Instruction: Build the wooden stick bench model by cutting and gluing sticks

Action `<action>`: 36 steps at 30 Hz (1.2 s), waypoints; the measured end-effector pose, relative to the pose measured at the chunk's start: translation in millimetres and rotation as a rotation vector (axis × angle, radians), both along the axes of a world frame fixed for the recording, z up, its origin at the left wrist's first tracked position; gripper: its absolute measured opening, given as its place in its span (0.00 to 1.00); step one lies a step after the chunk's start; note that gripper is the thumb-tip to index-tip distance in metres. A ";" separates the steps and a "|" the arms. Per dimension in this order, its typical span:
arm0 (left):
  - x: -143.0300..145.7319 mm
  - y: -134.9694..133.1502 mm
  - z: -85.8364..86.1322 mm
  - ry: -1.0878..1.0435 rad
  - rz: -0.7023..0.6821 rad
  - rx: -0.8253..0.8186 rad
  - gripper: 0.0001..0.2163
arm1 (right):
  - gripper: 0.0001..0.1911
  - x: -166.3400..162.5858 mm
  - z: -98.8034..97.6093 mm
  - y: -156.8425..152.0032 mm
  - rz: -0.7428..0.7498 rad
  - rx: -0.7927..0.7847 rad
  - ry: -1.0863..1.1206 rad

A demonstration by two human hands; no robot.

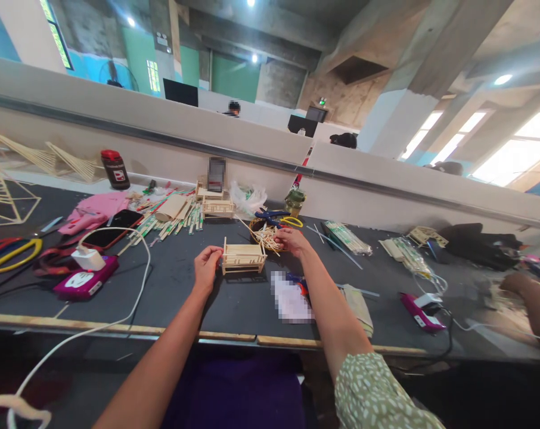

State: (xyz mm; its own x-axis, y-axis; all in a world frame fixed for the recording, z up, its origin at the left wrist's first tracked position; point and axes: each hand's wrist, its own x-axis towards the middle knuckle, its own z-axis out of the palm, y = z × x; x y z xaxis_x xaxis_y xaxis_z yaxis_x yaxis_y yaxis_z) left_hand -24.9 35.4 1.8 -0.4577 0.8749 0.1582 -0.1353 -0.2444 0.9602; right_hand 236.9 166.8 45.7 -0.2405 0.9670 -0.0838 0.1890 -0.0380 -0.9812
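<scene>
A small bench-like model of pale wooden sticks [244,257] stands upright on the dark table in front of me. My left hand [206,268] is closed, thumb and fingers pinching the model's left end post. To the right and just behind the model, a round container of loose wooden sticks [265,235] is heaped full. My right hand [292,241] reaches to its right side, fingers pinched together among the sticks. What lies between those fingertips is too small to make out. Blue-handled pliers [272,215] lie across the back of the container.
Behind stand another stick model [219,208], a phone [217,174] and a jar [295,202]. Bundled sticks [180,211] lie back left; packed sticks [348,237] lie right. A white cable [148,256] runs from a purple power strip [86,277]. Another person's hand [518,283] is far right.
</scene>
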 end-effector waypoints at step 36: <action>-1.6 2.4 -4.5 -0.020 -0.001 0.006 0.07 | 0.02 11.3 -9.9 28.5 -0.073 0.287 -0.718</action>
